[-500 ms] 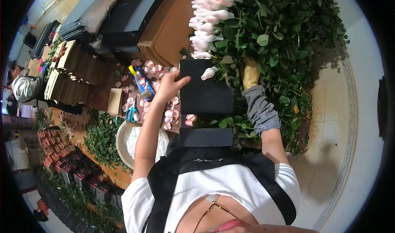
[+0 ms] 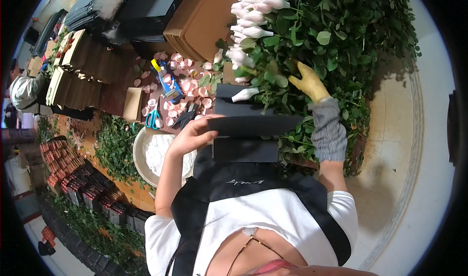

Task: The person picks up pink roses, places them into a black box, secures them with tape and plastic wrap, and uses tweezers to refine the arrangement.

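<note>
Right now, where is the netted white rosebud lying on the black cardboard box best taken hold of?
Grip the netted white rosebud at its narrow stem end toward the leaves, coming from the right, where the yellow-gloved right hand is. The bud lies flat on the black cardboard box, so the soft head stays unpinched.

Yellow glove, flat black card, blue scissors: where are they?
Yellow glove on right hand (image 2: 309,83), head view, back of glove.
Flat black card (image 2: 253,126), head view, middle of face.
Blue-handled scissors (image 2: 153,118), head view, handle loops.

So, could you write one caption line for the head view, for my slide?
Left hand holds a black card sheet; gloved right hand reaches into leafy rose stems.
</note>
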A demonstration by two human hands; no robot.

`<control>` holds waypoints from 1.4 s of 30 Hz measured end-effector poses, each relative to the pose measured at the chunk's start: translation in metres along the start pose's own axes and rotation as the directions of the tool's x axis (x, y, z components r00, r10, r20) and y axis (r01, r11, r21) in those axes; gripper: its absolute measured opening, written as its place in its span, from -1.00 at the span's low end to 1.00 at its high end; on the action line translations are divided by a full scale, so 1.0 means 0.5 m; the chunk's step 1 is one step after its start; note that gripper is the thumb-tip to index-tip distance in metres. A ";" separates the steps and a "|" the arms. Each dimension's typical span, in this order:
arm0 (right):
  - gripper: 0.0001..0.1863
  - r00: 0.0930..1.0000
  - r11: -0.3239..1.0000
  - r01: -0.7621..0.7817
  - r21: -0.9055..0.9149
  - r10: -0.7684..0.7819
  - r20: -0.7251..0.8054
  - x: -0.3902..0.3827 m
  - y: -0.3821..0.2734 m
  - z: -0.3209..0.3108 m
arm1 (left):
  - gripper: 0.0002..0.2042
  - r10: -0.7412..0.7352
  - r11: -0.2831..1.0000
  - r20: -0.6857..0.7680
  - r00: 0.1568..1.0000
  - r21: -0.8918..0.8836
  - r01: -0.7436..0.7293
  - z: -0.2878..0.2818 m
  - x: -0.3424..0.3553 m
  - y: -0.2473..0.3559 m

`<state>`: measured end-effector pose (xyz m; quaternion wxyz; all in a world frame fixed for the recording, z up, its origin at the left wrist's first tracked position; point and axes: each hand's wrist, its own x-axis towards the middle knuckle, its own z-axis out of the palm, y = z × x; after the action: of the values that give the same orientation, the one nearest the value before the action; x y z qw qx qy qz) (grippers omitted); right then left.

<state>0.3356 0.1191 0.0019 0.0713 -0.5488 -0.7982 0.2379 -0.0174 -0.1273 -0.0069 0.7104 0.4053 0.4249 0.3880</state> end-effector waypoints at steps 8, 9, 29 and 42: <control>-0.44 0.624 0.730 0.201 0.653 -0.610 0.489 -0.148 -0.181 -0.010 | -0.72 0.132 0.980 0.498 0.857 0.066 -0.189 -0.011 0.039 -0.008; -0.43 0.632 0.738 0.313 0.598 -0.631 0.449 -0.131 -0.172 0.068 | -0.73 0.154 0.982 0.533 0.832 0.009 -0.188 -0.012 0.044 -0.021; -0.13 0.827 0.778 0.492 -0.391 -0.276 0.491 -0.137 -0.154 0.351 | -0.46 0.530 0.321 -0.798 0.288 0.503 0.803 -0.561 -0.067 -0.176; -0.14 0.835 0.846 0.439 -0.303 -0.259 0.486 -0.143 -0.129 0.360 | -0.03 0.442 0.718 -0.691 0.572 0.655 0.237 -0.445 -0.065 -0.170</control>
<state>0.2415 -0.0186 -0.1159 -0.1764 -0.3274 -0.9135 0.1650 -0.2152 -0.1333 -0.1434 0.2028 0.4386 0.7858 0.3861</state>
